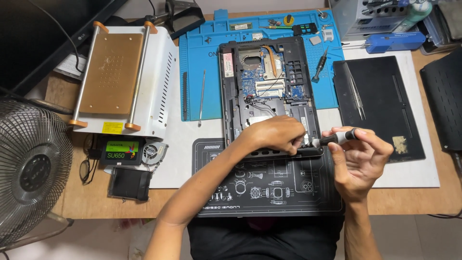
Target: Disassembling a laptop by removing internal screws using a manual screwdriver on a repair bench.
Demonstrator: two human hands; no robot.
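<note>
An opened laptop base lies upside down with its circuit board and copper heat pipe showing. My left hand rests on the near right corner of the laptop, fingers curled at the edge. My right hand holds a small screwdriver by its black and grey handle, tip pointing left at that same corner, just by my left fingers. What sits under my left fingers is hidden.
A blue work mat lies under the laptop, a black printed mat nearer me. A black cover panel with tweezers lies right. A white heating-plate machine, a drive box, a small fan and a desk fan stand left.
</note>
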